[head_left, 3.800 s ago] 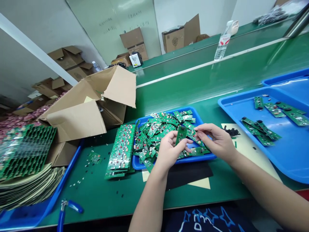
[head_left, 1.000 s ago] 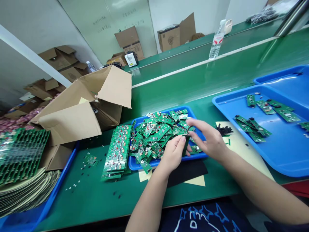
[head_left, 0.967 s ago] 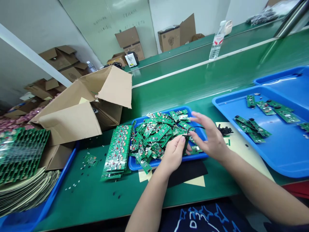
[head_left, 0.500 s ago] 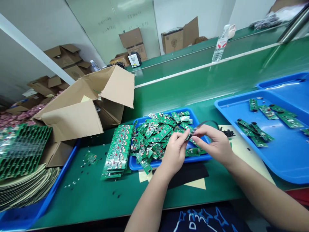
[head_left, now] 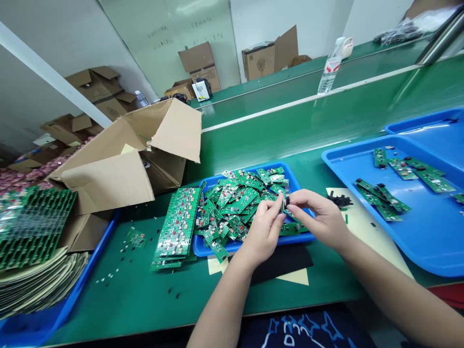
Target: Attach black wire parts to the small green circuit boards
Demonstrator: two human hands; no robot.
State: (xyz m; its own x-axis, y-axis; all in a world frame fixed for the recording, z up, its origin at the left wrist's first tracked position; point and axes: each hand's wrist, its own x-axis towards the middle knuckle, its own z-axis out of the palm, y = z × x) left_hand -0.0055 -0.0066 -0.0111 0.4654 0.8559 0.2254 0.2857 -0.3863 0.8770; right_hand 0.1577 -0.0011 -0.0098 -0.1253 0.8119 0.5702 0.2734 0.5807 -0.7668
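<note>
My left hand [head_left: 266, 227] is closed in a pinch on a small green circuit board, mostly hidden by the fingers. My right hand [head_left: 319, 215] meets it fingertip to fingertip, with a thin black strip [head_left: 287, 189] pinched there and standing up past the fingers. Both hands are above the near right part of a blue tray [head_left: 213, 250]. Heaped in that tray are many small circuit boards [head_left: 232, 208] with red and pale components. Just left of it lies a stack of larger, uncut circuit panels [head_left: 177, 222].
Short black pieces [head_left: 340, 199] lie on a cream sheet [head_left: 366, 232] at right. Beyond is a larger blue tray [head_left: 427, 232] with several boards. An open cardboard box [head_left: 108, 179] stands at left, near stacked panels [head_left: 39, 222]. A water bottle [head_left: 329, 67] stands at the back.
The black strip curved in a loop over my right hand before; now it stands nearly upright between the fingertips. My hands have shifted only slightly.
</note>
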